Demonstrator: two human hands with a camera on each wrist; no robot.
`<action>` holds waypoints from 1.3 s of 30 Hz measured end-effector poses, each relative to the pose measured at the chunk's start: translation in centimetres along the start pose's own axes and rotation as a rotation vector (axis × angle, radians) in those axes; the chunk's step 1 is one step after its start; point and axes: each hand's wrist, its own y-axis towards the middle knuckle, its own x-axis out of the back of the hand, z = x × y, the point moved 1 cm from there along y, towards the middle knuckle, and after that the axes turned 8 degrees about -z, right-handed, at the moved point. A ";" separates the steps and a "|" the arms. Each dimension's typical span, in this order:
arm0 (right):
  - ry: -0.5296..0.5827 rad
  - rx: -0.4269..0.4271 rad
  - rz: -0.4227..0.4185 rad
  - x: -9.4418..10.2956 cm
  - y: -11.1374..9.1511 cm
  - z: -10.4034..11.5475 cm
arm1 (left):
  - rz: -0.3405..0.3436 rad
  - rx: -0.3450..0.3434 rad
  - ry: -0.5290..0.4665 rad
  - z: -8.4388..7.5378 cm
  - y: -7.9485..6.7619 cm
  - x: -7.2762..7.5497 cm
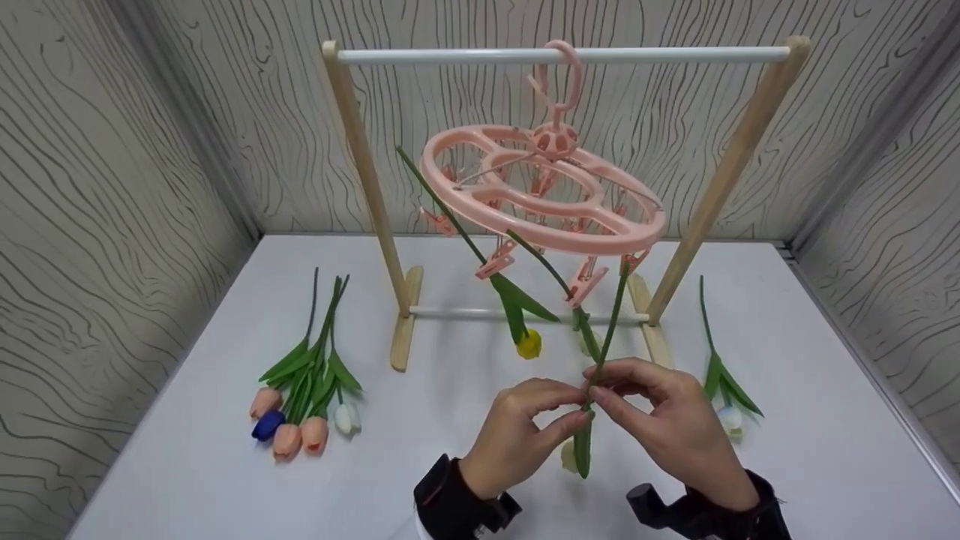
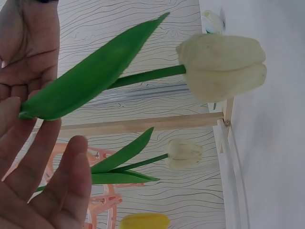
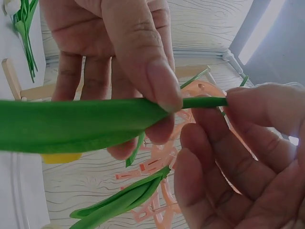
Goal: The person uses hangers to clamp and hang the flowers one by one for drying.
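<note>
A cream artificial tulip [image 2: 224, 67] hangs head down between my hands, its green leaf [image 3: 71, 124] along the stem. My left hand [image 1: 517, 427] pinches the stem at the leaf's base. Just above, my right hand [image 1: 667, 420] pinches the bare stem [image 1: 616, 307], whose top reaches up near the rim of a pink clip hanger [image 1: 555, 241]. From one pink clothespin [image 1: 495, 262] on the hanger a yellow tulip [image 1: 529, 344] hangs upside down. Another clothespin [image 1: 585, 285] holds a second cream tulip [image 2: 185, 153], partly hidden behind the stem in the head view.
The hanger hooks over a white rod [image 1: 450, 56] on a wooden stand [image 1: 364, 172]. Several peach, blue and white tulips [image 1: 315, 435] lie in a bunch at left. A single whitish tulip [image 1: 729, 421] lies at right on the white table [image 1: 187, 480]. Patterned panels surround the table.
</note>
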 end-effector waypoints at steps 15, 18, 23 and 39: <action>-0.030 0.098 -0.086 -1.2 0.1 0.1 | -0.032 -0.004 0.054 0.2 0.0 0.2; -0.008 0.146 -0.081 -1.5 0.2 -0.1 | -0.059 -0.041 0.067 0.3 0.0 0.4; -0.003 0.157 -0.080 -1.9 0.4 -0.2 | -0.084 -0.049 0.068 0.2 0.1 0.7; -0.185 -0.134 -0.316 2.2 3.2 -6.4 | -0.137 0.044 0.010 0.3 0.5 1.8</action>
